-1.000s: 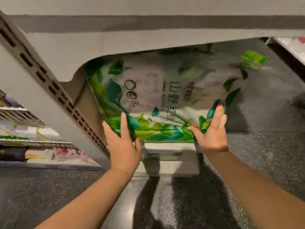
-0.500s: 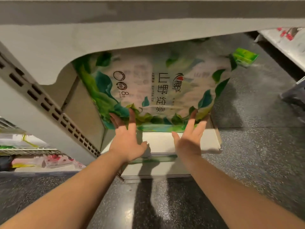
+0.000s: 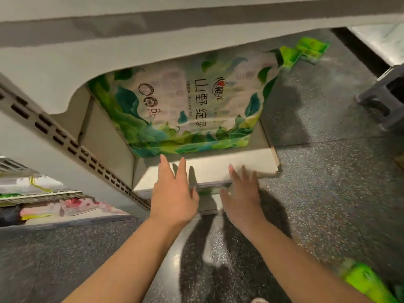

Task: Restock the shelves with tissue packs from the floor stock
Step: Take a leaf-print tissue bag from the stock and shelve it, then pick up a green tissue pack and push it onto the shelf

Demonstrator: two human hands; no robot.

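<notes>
Head view, only one we've got: the tissue pack (image 3: 185, 110), white w/ green leaf print, sits centre frame on the bottom shelf (image 3: 218, 166), its upper part tucked under the white shelf above (image 3: 87, 62), its lower edge set back from the shelf's front lip. Our left hand (image 3: 172, 193) is just below the pack, lower centre, fingers straight and slightly spread, holding nothing; fingertips come close to the pack's lower edge but don't touch it. Our right hand (image 3: 242, 193) is beside it to the right, a bit blurred, fingers also straight and spread, nothing in it, over the shelf's front edge and apart from the pack. Slotted upright (image 3: 72, 147) runs diagonally thru the left of frame. More packs (image 3: 54, 206) lie on racks at lower left, too blurred to read. Speckled grey floor (image 3: 328, 215) fills the right and bottom; another green pack (image 3: 367, 283) lies on it at lower right, blurred. Grey stool (image 3: 384, 99) at the right edge, upper half.
</notes>
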